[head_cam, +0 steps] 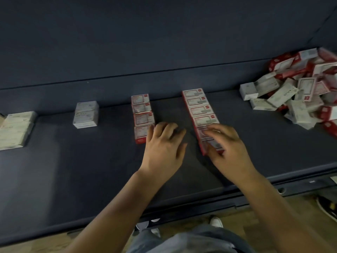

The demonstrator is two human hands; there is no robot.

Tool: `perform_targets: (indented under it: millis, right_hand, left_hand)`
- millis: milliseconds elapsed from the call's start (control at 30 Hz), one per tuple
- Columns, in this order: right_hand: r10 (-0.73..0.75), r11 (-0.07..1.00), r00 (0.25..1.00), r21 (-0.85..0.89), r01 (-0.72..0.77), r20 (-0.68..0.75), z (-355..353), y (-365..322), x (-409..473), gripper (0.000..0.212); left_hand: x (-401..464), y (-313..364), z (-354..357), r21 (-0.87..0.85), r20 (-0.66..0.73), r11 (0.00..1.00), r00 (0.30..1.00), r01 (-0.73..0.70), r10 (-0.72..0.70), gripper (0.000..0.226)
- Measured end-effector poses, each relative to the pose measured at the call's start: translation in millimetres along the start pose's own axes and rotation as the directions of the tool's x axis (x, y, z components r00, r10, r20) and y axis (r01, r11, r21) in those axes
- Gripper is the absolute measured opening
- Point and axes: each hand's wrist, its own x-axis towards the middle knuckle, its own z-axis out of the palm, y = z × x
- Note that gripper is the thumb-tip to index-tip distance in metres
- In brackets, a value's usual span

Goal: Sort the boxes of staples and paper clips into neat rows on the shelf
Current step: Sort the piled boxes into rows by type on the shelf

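Head view: four-box row (143, 117), six-box row (202, 117), two hands.

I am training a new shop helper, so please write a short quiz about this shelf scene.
1. True or false: the unsorted pile of boxes lies at the left end of the shelf.
2. Which red-and-white row is longer: A) the one by the left hand, or B) the one under the right hand?
3. What colour are the two groups of boxes left of the red-and-white rows?

Key
1. False: it lies at the right end.
2. B: the right row is longer than the left row.
3. White: the small stack and the group at the edge.
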Motion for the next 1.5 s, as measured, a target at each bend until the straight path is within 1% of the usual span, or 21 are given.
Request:
perform_targets:
  millis: [100, 233, 333, 433, 533, 600, 733, 867, 933, 1033, 1100, 1167, 1267, 1367, 1500]
  right_hand:
    - [0.007, 1.0, 1.0, -0.012, -0.006, 0.02, -25, 30, -9, 0.031]
    - [0.026, 0.999, 0.999, -0.025, -0.026, 0.023, -63, 77, -18, 0.039]
    - [0.042, 0.998, 0.999, -0.051, -0.042, -0.001, -90, 117, -23, 0.039]
    - [0.072, 0.994, 0.995, -0.074, -0.077, -0.064, -111, 155, -22, 0.038]
    - [0.134, 0.977, 0.984, -0.153, -0.151, -0.117, -127, 185, -15, 0.037]
    - [0.191, 0.959, 0.974, -0.189, -0.212, -0.124, -132, 201, -8, 0.043]
    - [0.226, 0.949, 0.965, -0.195, -0.249, -0.134, -131, 219, 3, 0.055]
    - [0.303, 0.912, 0.942, -0.243, -0.331, -0.145, -121, 217, 7, 0.064]
    - [0.312, 0.912, 0.93, -0.215, -0.35, -0.193, -118, 216, 8, 0.058]
    - [0.34, 0.918, 0.912, -0.129, -0.375, -0.23, -115, 218, 8, 0.044]
    - [0.335, 0.93, 0.914, -0.075, -0.36, -0.228, -113, 219, 5, 0.037]
    - [0.293, 0.949, 0.931, -0.058, -0.311, -0.217, -111, 218, -1, 0.034]
    - [0.224, 0.973, 0.958, -0.015, -0.23, -0.181, -110, 216, -9, 0.037]
    - [0.121, 0.991, 0.978, 0.07, -0.111, -0.169, -112, 214, -14, 0.044]
    - [0.044, 0.988, 0.988, 0.152, -0.021, -0.151, -112, 195, -14, 0.036]
  left_hand:
    - [17, 34, 19, -0.009, -0.012, 1.0, 1.0, -0.003, 0.003, 0.037]
    - [37, 82, 47, 0.023, -0.009, 1.0, 1.0, 0.012, -0.012, 0.035]
    - [49, 116, 68, 0.052, -0.001, 0.999, 1.0, 0.001, -0.001, 0.035]
    - [60, 143, 85, 0.069, 0.016, 0.997, 1.0, -0.018, 0.017, 0.035]
    - [69, 162, 95, 0.08, 0.039, 0.997, 0.999, 0.001, -0.004, 0.035]
    - [75, 172, 100, 0.067, 0.052, 0.998, 0.998, 0.017, -0.021, 0.034]
    - [82, 182, 104, 0.061, 0.067, 0.997, 0.996, 0.053, -0.057, 0.034]
    - [87, 184, 106, 0.097, 0.07, 0.993, 0.995, 0.065, -0.072, 0.034]
    - [88, 183, 107, 0.082, 0.06, 0.994, 0.995, 0.073, -0.078, 0.033]
    - [87, 178, 106, 0.064, 0.043, 0.995, 0.996, 0.071, -0.074, 0.033]
    - [85, 175, 106, 0.065, 0.037, 0.996, 0.997, 0.064, -0.066, 0.032]
    - [82, 173, 105, 0.065, 0.032, 0.996, 0.998, 0.061, -0.063, 0.032]
    - [73, 170, 105, 0.051, 0.0, 0.996, 0.998, 0.069, -0.069, 0.03]
    - [64, 167, 105, 0.029, -0.036, 0.996, 0.996, 0.088, -0.087, 0.028]
    - [54, 159, 98, 0.008, -0.056, 0.996, 0.995, 0.084, -0.084, 0.027]
